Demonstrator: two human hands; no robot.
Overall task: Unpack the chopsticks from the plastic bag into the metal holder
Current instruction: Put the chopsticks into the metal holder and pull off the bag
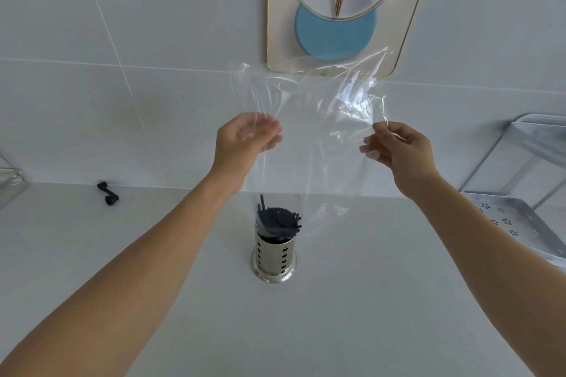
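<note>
One white worktop (pixel 337 315) is seen, crossed by two bare forearms. One perforated metal holder (pixel 273 254) stands upright at its centre, filled with a bundle of dark chopsticks (pixel 277 222); the count cannot be made out, though one stick stands higher than the others at the left. One clear plastic bag (pixel 309 131) is held up above the holder, its lower end draped over the chopstick tops. The left hand (pixel 245 139) is closed loosely on the bag's left edge; the right hand (pixel 401 151) pinches the right edge between thumb and fingertips. One small black object (pixel 107 193) lies far left by the wall. One metal rack (pixel 520 193) stands at right. One framed picture (pixel 337 9) hangs on the tiled wall.
</note>
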